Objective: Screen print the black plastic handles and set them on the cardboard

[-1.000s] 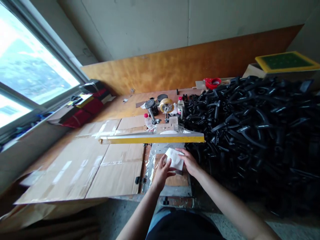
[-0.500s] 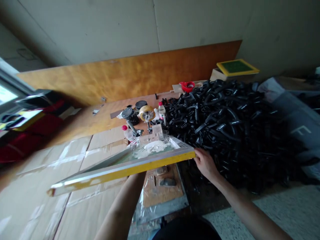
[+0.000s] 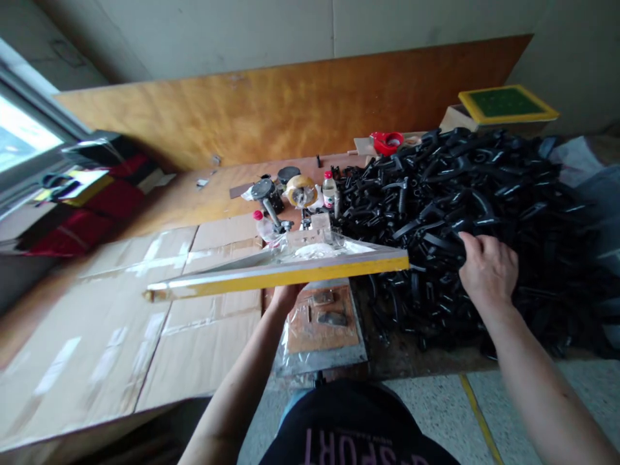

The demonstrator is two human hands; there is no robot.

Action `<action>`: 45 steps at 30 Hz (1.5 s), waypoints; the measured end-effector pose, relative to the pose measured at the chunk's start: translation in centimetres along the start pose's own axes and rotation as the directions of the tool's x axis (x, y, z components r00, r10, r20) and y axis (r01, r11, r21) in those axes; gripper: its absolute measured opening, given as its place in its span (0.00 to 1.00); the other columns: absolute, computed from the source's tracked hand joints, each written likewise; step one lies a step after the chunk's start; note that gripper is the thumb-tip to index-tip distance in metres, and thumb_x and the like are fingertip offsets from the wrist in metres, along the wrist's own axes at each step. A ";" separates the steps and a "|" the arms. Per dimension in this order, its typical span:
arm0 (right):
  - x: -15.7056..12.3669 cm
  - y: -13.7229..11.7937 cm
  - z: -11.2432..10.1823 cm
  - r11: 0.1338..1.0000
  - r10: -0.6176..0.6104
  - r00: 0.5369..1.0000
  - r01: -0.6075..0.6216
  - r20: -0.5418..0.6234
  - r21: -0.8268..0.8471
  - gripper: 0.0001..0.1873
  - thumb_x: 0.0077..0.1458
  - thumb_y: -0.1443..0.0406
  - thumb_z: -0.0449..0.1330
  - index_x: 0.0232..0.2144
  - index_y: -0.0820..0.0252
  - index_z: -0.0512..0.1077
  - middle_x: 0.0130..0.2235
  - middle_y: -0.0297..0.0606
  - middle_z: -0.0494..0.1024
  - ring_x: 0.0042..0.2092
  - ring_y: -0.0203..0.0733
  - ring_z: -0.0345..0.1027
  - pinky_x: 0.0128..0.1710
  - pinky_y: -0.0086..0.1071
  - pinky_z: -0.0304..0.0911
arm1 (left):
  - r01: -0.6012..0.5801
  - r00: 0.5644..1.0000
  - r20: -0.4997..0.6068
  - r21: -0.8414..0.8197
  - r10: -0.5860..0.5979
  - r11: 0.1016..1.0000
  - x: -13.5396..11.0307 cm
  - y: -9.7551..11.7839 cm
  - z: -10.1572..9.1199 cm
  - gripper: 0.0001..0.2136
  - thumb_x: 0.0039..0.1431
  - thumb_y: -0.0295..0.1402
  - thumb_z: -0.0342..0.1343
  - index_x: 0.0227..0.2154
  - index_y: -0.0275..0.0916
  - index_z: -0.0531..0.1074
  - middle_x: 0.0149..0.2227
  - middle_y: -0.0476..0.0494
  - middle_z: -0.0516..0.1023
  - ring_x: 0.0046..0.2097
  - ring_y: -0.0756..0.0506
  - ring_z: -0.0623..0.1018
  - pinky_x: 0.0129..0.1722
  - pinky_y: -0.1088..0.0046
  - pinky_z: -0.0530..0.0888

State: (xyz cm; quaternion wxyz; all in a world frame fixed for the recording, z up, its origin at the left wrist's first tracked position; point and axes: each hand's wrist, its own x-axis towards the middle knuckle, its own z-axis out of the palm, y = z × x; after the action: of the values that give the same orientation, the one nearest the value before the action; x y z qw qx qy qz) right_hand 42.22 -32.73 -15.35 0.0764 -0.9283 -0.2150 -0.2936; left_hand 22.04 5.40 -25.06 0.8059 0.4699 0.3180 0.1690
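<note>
Right hand (image 3: 487, 268): rests palm-down on the heap of black plastic parts (image 3: 465, 200), fingers curled onto one dark piece; whether that piece is fully gripped cannot be told.
Heap of black plastic parts: spreads under, beyond and to both sides of the right hand, covering that end of the tabletop (image 3: 194, 200).
Left hand (image 3: 285, 294): mostly hidden beneath the yellow-framed screen (image 3: 281, 272); it touches the frame's underside, and its grip cannot be told.
Yellow-framed screen: tilted up above the left hand, its near edge running from well left of that hand to a corner near the right hand; clear film covers its top.
Printing base (image 3: 322, 329): lies just below the left hand, an orange board wrapped in clear plastic, bearing two small dark pieces.
Cardboard sheets (image 3: 159, 310): flat on the tabletop, left of the left hand.
Tape roll (image 3: 300, 190) and small bottle (image 3: 329, 188): beyond the screen, side by side.
Second framed screen (image 3: 506, 103): far beyond the right hand, on a box.
</note>
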 end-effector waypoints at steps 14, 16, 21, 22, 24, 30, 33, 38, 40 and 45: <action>-12.0 -24.3 6.2 0.714 -0.590 0.653 0.149 0.474 0.684 0.06 0.62 0.65 0.53 0.41 0.57 0.68 0.44 0.45 0.75 0.48 0.47 0.67 0.45 0.37 0.62 | 0.033 0.957 -0.284 -0.110 -0.063 0.993 -9.5 -1.5 -10.1 0.11 0.53 0.27 0.61 0.40 0.34 0.73 0.39 0.39 0.81 0.36 0.48 0.82 0.38 0.73 0.79; -12.0 -24.8 6.1 0.749 -0.600 0.648 0.247 0.469 0.615 0.06 0.63 0.64 0.52 0.40 0.57 0.68 0.44 0.46 0.74 0.48 0.48 0.66 0.45 0.37 0.62 | 0.018 0.955 -0.293 -0.119 -0.052 0.993 -9.6 -1.2 -10.5 0.11 0.52 0.26 0.61 0.40 0.34 0.73 0.37 0.40 0.81 0.35 0.48 0.82 0.36 0.74 0.79; -11.6 -24.6 5.2 0.818 -0.538 0.656 0.253 0.530 0.516 0.10 0.62 0.60 0.54 0.44 0.57 0.69 0.47 0.49 0.72 0.49 0.52 0.64 0.43 0.39 0.63 | -0.033 0.956 -0.293 -0.119 -0.004 0.992 -9.3 1.1 -10.4 0.10 0.52 0.26 0.61 0.39 0.34 0.73 0.35 0.42 0.81 0.34 0.50 0.81 0.34 0.76 0.78; -11.5 -24.7 5.2 0.819 -0.532 0.662 0.243 0.528 0.520 0.12 0.62 0.60 0.55 0.46 0.56 0.69 0.48 0.49 0.72 0.51 0.53 0.63 0.45 0.41 0.63 | -0.062 0.959 -0.284 -0.111 0.029 0.992 -9.0 2.0 -10.1 0.10 0.52 0.27 0.61 0.39 0.34 0.74 0.35 0.42 0.80 0.33 0.50 0.80 0.34 0.76 0.78; -11.3 -25.0 5.2 0.784 -0.562 0.669 0.243 0.486 0.571 0.16 0.61 0.61 0.57 0.51 0.56 0.68 0.53 0.51 0.70 0.54 0.55 0.61 0.50 0.45 0.61 | -0.160 0.959 -0.250 -0.084 0.134 0.984 -8.5 4.3 -9.0 0.11 0.53 0.29 0.62 0.40 0.34 0.74 0.35 0.44 0.79 0.32 0.52 0.79 0.33 0.77 0.77; -12.3 -25.8 6.6 0.596 -0.746 0.581 0.367 0.325 0.714 0.27 0.61 0.59 0.57 0.61 0.54 0.61 0.66 0.43 0.58 0.67 0.55 0.44 0.65 0.55 0.40 | -0.471 0.875 -0.116 0.013 0.469 0.882 -7.2 10.9 -4.2 0.11 0.62 0.40 0.55 0.32 0.37 0.70 0.17 0.56 0.65 0.17 0.57 0.64 0.20 0.81 0.70; -13.5 -25.7 7.1 0.566 -0.768 0.575 0.401 0.282 0.720 0.30 0.61 0.57 0.57 0.63 0.52 0.58 0.65 0.40 0.60 0.68 0.54 0.43 0.65 0.58 0.34 | -0.510 0.853 -0.061 0.104 0.518 0.854 -7.2 11.8 -2.5 0.19 0.63 0.47 0.51 0.23 0.39 0.63 0.16 0.55 0.65 0.16 0.56 0.63 0.19 0.80 0.69; -15.8 -24.9 6.3 0.501 -0.806 0.562 0.478 0.187 0.722 0.28 0.62 0.55 0.55 0.62 0.55 0.61 0.62 0.41 0.64 0.66 0.53 0.50 0.65 0.58 0.38 | -0.518 0.846 -0.052 0.148 0.530 0.842 -7.5 11.3 -2.1 0.21 0.58 0.54 0.51 0.25 0.40 0.64 0.19 0.53 0.69 0.19 0.54 0.67 0.19 0.79 0.69; -16.4 -24.2 5.7 0.437 -0.824 0.555 0.490 0.117 0.754 0.24 0.63 0.56 0.53 0.59 0.55 0.65 0.60 0.40 0.69 0.64 0.51 0.55 0.65 0.57 0.41 | -0.507 0.854 -0.044 0.163 0.519 0.847 -7.6 10.5 -2.6 0.20 0.59 0.54 0.50 0.30 0.41 0.66 0.20 0.52 0.70 0.20 0.54 0.68 0.20 0.79 0.70; -14.3 -22.0 6.7 0.533 -0.584 0.808 0.306 0.081 0.789 0.17 0.65 0.61 0.50 0.50 0.56 0.73 0.49 0.40 0.78 0.54 0.45 0.67 0.57 0.44 0.60 | -0.461 0.858 0.059 0.531 0.511 0.712 -6.5 5.1 -5.6 0.20 0.66 0.48 0.41 0.50 0.42 0.66 0.29 0.49 0.74 0.27 0.51 0.74 0.27 0.76 0.73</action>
State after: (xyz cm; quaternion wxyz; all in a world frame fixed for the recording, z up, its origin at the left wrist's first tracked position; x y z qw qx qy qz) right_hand 25.38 -16.29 -28.75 0.3314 -0.7604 -0.5579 -0.0261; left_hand 13.61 7.86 -20.38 0.5567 0.7308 0.2537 0.3026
